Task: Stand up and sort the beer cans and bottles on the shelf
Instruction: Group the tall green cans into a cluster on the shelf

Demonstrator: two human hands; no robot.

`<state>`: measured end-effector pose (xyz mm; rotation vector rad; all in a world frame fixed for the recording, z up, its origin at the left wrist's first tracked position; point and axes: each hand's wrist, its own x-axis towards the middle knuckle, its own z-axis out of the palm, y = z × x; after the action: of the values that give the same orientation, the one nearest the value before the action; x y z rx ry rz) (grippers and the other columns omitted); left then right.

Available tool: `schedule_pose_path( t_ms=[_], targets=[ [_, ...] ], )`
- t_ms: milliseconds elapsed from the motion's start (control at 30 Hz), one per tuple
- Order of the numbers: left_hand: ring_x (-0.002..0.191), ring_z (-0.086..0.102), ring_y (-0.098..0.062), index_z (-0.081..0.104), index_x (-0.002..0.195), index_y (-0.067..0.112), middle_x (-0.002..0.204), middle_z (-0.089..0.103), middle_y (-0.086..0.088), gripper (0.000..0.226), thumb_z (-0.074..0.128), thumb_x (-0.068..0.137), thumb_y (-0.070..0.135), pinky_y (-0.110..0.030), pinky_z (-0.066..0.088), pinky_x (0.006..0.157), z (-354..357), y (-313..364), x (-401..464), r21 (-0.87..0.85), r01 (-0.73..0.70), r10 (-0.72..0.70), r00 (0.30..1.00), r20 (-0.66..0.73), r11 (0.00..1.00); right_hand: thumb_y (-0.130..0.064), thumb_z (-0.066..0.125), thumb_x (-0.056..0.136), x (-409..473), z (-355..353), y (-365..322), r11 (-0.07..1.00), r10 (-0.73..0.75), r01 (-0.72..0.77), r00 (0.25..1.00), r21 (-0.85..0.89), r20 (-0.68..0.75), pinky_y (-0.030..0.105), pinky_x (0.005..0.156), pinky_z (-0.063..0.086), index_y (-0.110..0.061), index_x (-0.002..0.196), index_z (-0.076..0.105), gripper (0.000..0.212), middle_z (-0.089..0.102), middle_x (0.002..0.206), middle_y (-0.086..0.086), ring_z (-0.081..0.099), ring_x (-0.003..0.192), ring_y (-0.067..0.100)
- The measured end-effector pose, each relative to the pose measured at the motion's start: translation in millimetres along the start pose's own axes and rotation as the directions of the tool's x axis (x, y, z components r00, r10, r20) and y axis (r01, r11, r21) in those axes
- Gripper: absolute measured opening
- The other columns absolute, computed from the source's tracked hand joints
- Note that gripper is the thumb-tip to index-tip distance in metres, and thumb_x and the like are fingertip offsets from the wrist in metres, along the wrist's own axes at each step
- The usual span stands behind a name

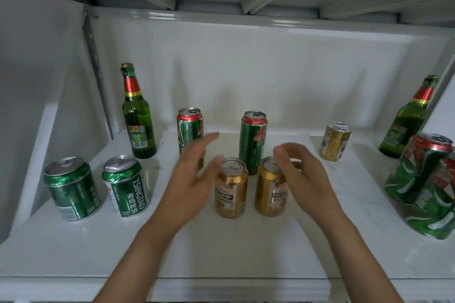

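Two short gold beer cans stand side by side at the middle of the white shelf (234, 248): the left one (231, 192) and the right one (269, 192). My left hand (194, 179) is just left of the left gold can, fingers straight and spread, holding nothing. My right hand (302, 177) sits at the right gold can's top right edge with loosely curled fingers and the thumb over the lid; no firm grip shows. Two tall green cans (189, 128) (253, 140) stand behind. A third gold can (334, 141) stands back right.
Green bottles stand upright at back left (139, 115) and back right (408, 120). Two short green cans (72, 189) (125, 187) stand front left. Dented tall green cans (423, 184) crowd the right edge. A low shelf underside hangs overhead.
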<state>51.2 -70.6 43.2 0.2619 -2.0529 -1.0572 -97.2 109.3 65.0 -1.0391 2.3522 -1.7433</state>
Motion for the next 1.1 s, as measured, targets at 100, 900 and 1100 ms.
schedule_pose_path(
  t_ms=[100,900,1100],
  targets=[
    [0.137,0.045,-0.009,0.05,0.148,0.028,0.143,0.048,0.009,0.047,0.059,0.102,0.02,-0.047,0.045,0.115,-18,-7,37,0.116,-0.045,0.076,0.956,-0.285,0.992,-0.053,0.074,0.085,42,3,-25,0.996,-0.087,0.086,0.995,0.016,0.053,0.026,0.091,0.052,-0.03,0.129,0.061,0.051,0.064,0.126,-0.014,0.061,0.117,0.009],
    [0.131,0.051,-0.021,0.044,0.15,0.031,0.149,0.049,-0.009,0.075,0.069,0.09,-0.006,-0.037,0.044,0.111,-18,6,88,0.065,-0.176,0.187,0.953,-0.239,0.982,-0.012,0.097,0.061,58,-39,-23,0.984,-0.162,0.128,0.925,-0.12,-0.342,0.015,0.085,0.055,-0.027,0.13,0.057,0.081,0.066,0.109,-0.019,0.065,0.103,0.003],
    [0.138,0.05,-0.023,0.044,0.146,0.039,0.15,0.048,-0.002,0.073,0.07,0.091,-0.001,-0.053,0.048,0.111,17,49,91,-0.06,-0.381,0.369,0.918,-0.144,0.923,-0.015,0.097,0.062,1,-78,-35,0.965,-0.218,0.117,0.853,-0.233,-0.475,0.01,0.082,0.052,-0.029,0.13,0.058,0.079,0.065,0.106,-0.027,0.063,0.1,-0.012]
  ],
)
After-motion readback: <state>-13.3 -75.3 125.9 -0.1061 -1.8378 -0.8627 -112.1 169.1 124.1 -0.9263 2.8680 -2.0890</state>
